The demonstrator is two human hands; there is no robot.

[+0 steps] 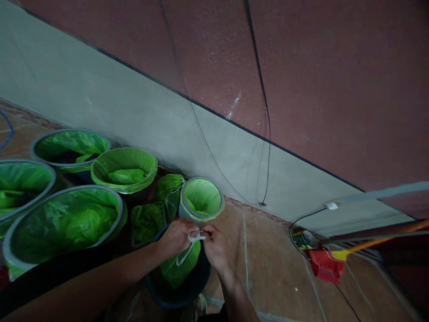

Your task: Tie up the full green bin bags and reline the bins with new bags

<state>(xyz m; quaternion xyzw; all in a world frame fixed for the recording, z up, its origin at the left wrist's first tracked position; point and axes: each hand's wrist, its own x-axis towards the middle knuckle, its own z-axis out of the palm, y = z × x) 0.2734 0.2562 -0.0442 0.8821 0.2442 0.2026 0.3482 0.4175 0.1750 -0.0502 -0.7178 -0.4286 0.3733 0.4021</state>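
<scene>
My left hand (176, 239) and my right hand (216, 246) meet above a dark blue bin (162, 297). Both are closed in a pinch on a white drawstring (195, 238), whose loop hangs down between them. Below the string, a green trash bag (181, 270) sits inside the bin, its top gathered up towards my fingers. The fingertips partly cover the string, so any knot is hard to make out. Just beyond my hands stands a small round bin with a grey rim (221, 206), lined in green. Beside it is a tied green bag (170, 185) with a white string.
Several larger bins with green liners, including one with a grey rim (15, 243), crowd the left side. A small square bin (163, 214) stands near my left wrist. On the right lie a red dustpan (325, 266) and a black cable (346, 302) along the tiled floor by the wall.
</scene>
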